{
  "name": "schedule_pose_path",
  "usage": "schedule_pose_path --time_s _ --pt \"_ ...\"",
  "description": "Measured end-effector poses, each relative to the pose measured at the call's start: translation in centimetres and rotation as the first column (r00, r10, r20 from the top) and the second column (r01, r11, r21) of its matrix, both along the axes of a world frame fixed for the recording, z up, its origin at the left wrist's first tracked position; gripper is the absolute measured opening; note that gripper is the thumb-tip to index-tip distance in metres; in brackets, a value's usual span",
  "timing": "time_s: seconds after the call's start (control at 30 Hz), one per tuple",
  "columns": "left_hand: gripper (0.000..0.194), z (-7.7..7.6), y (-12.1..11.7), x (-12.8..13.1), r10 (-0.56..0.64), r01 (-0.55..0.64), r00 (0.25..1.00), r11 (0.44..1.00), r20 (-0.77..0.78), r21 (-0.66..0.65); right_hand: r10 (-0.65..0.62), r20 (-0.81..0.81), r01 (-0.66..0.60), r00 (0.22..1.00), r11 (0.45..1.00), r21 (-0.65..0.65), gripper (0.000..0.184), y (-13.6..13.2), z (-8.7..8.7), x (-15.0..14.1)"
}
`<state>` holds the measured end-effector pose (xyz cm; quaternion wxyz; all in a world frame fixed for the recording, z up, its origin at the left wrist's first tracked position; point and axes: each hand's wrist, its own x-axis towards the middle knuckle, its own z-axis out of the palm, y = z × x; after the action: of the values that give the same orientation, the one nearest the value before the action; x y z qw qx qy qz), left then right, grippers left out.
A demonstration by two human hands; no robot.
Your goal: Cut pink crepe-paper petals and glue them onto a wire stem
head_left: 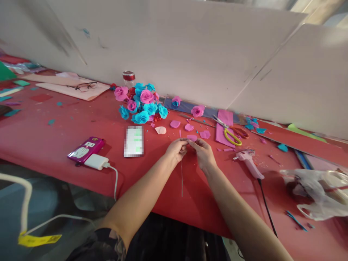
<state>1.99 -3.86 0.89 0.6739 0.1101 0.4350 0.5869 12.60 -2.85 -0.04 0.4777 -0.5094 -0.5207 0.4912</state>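
My left hand (176, 149) is closed in a pinch, with a thin pale wire stem (182, 181) hanging down below its fingers. Beside it, my right hand (203, 152) pinches a pink paper petal (191, 137), and the fingertips of both hands meet there. What else lies between the fingers is hidden. Loose pink petals (175, 124) and a pale petal (160, 130) lie on the red table (152, 174) just beyond my hands. Further back stands a bunch of blue, pink and red paper flowers (143, 103).
To the right lie scissors (231, 136) on pink paper (225, 117), a pink glue gun (249, 163) with a black cord, and a plastic bag (320, 192). On the left are a phone (133, 141), a purple power strip (88, 150) with a white charger, and eyeglasses (86, 86).
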Motion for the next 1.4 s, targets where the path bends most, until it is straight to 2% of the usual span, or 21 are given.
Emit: schedule_pose_path --time_s 0.13,0.27,0.33,0.47,0.6,0.77,0.9,0.97,1.0,1.03,1.07,1.1,1.17,1.2,1.23,1.3,1.4 --pt "0.012 0.3 -0.3 0.1 -0.074 0.075 0.997 0.997 -0.028 0.028 0.004 -0.028 -0.005 1.0 0.999 -0.045 0.031 0.6 1.1 1.3" --pt "0.02 0.5 -0.6 0.4 -0.157 0.167 0.982 0.981 -0.101 0.097 0.142 0.066 -0.132 0.988 0.982 -0.133 0.023 1.2 3.5 4.2" --pt "0.021 0.5 -0.8 0.6 -0.199 0.219 0.966 0.969 -0.167 0.114 0.262 0.196 -0.223 0.945 0.955 -0.198 0.018 1.0 4.5 5.3" --pt "0.021 0.4 -1.1 1.0 -0.265 0.303 0.924 0.947 -0.275 0.104 0.441 0.474 -0.343 0.762 0.896 -0.282 0.021 0.3 5.5 6.2" --pt "0.021 0.4 -1.4 1.3 -0.342 0.395 0.883 0.911 -0.321 0.118 0.481 0.542 -0.374 0.689 0.877 -0.303 0.021 -0.1 5.7 6.4" --pt "0.02 0.1 -1.5 1.5 -0.346 0.413 0.86 0.903 -0.376 0.114 0.515 0.564 -0.388 0.645 0.857 -0.339 0.023 -0.4 5.5 6.6" --pt "0.018 0.1 -1.5 1.4 -0.361 0.409 0.862 0.91 -0.357 0.069 0.465 0.622 -0.388 0.63 0.882 -0.267 0.023 -0.9 5.9 7.6" --pt "0.016 0.0 -1.5 1.3 -0.35 0.391 0.866 0.919 -0.356 0.046 0.343 0.714 -0.335 0.61 0.929 -0.16 0.023 -1.3 6.3 9.2" --pt "0.016 0.0 -1.4 1.2 -0.343 0.379 0.869 0.925 -0.356 0.034 0.237 0.778 -0.274 0.582 0.958 -0.087 0.023 -1.5 6.4 10.3" --pt "0.016 -0.1 -1.4 1.1 -0.334 0.366 0.872 0.93 -0.357 0.024 0.081 0.838 -0.167 0.54 0.986 0.012 0.024 -1.7 6.4 11.6" --pt "0.015 -0.1 -1.3 1.1 -0.326 0.354 0.875 0.935 -0.359 0.015 -0.055 0.874 -0.083 0.483 0.991 0.109 0.025 -1.8 6.3 13.2" --pt "0.013 -0.1 -1.2 1.1 -0.32 0.346 0.876 0.938 -0.361 0.007 -0.179 0.89 -0.045 0.418 0.975 0.218 0.028 -2.0 6.0 14.8" --pt "0.008 -0.1 -1.2 1.0 -0.317 0.338 0.876 0.941 -0.364 -0.007 -0.344 0.915 -0.047 0.212 0.931 0.361 0.036 -2.1 5.0 18.1" --pt "0.006 0.0 -1.1 1.1 -0.322 0.34 0.873 0.94 -0.365 -0.015 -0.355 0.925 -0.035 0.133 0.931 0.363 0.042 -2.1 4.2 19.5" --pt "0.006 0.0 -1.2 1.1 -0.329 0.345 0.87 0.938 -0.368 -0.023 -0.324 0.941 -0.005 0.095 0.945 0.326 0.046 -2.1 3.4 20.8" --pt "0.007 0.2 -1.2 1.1 -0.347 0.359 0.859 0.932 -0.376 -0.041 -0.231 0.969 0.057 0.087 0.972 0.227 0.047 -2.0 1.7 22.5" --pt "0.011 0.3 -1.3 1.1 -0.371 0.381 0.838 0.923 -0.4 -0.059 -0.13 0.987 0.053 0.094 0.991 0.126 0.047 -1.9 0.1 23.3"
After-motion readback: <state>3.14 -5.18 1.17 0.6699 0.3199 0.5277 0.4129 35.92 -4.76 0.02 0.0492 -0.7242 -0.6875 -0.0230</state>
